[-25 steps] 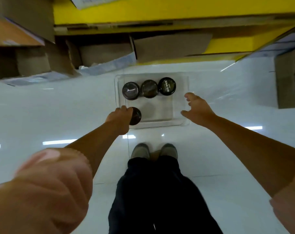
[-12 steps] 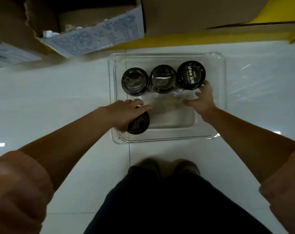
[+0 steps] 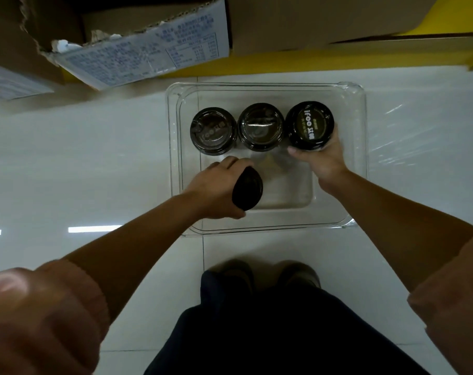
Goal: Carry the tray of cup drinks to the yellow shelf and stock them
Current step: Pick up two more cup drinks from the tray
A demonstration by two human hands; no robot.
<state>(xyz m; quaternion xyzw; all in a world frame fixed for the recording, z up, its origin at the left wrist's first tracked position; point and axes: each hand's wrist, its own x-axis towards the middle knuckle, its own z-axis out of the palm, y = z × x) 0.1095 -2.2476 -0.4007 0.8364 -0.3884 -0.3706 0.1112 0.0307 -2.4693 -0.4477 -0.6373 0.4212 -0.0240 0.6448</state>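
A clear plastic tray (image 3: 267, 228) rests on the white tiled floor in front of my feet. Three dark-lidded cup drinks stand in a row at its far side: the left cup (image 3: 213, 134), the middle cup (image 3: 261, 126) and the right cup (image 3: 310, 125), whose lid carries white lettering. My right hand (image 3: 320, 159) wraps around the right cup from the near side. My left hand (image 3: 215, 186) grips a fourth cup (image 3: 247, 188), tilted, over the tray's near left part. The yellow shelf base (image 3: 297, 60) runs just beyond the tray.
Opened cardboard boxes (image 3: 140, 50) sit on the shelf's low level directly behind the tray, one printed flap hanging over the floor. My shoes (image 3: 267, 274) and dark trousers stand close to the tray's near rim. White floor extends left and right.
I have bent lower toward the tray. My right hand moved from the tray's floor onto the right cup and closed on it. My left hand has tilted its cup.
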